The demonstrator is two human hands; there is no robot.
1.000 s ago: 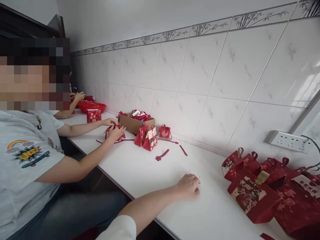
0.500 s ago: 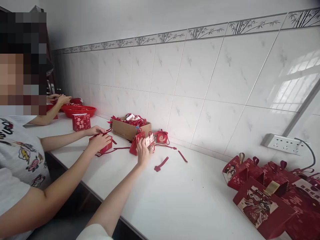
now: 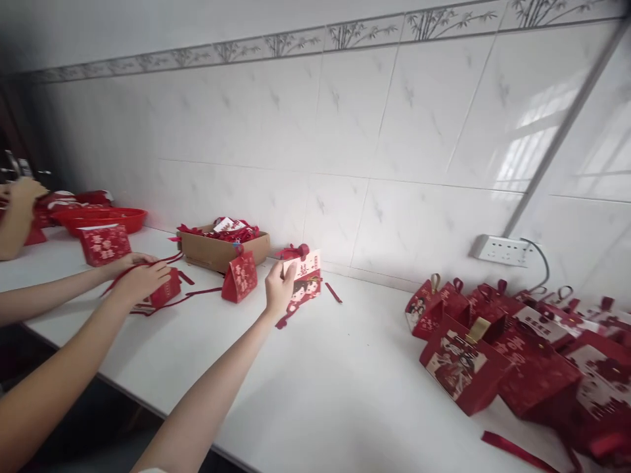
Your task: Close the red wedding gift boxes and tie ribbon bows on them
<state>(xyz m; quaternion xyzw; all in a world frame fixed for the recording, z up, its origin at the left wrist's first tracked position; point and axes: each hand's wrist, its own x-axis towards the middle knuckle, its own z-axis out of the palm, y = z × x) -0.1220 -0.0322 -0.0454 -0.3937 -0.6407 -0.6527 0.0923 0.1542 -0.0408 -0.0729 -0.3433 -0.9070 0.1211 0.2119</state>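
My left hand [image 3: 280,287] is closed on the left side of a small red-and-cream gift box [image 3: 306,284] with printed figures and a red ribbon loop on top. The box is over the white table [image 3: 345,374], near its middle. Beneath it a dark red strip [image 3: 281,322] shows in part. Just left of my hand, a red gift box [image 3: 240,276] stands upright. A short red strip [image 3: 333,292] lies to the right of the held box. My right hand is out of view.
At the left, another person's hands [image 3: 142,276] work on a red box with ribbons. Behind are a cardboard box [image 3: 211,253] of red items and a red basin [image 3: 106,221]. Many red gift boxes [image 3: 466,364] crowd the right side, below a power strip [image 3: 505,251].
The view has turned to the right. My left hand has drawn the patterned box away from the upright red box, which now stands apart from it.
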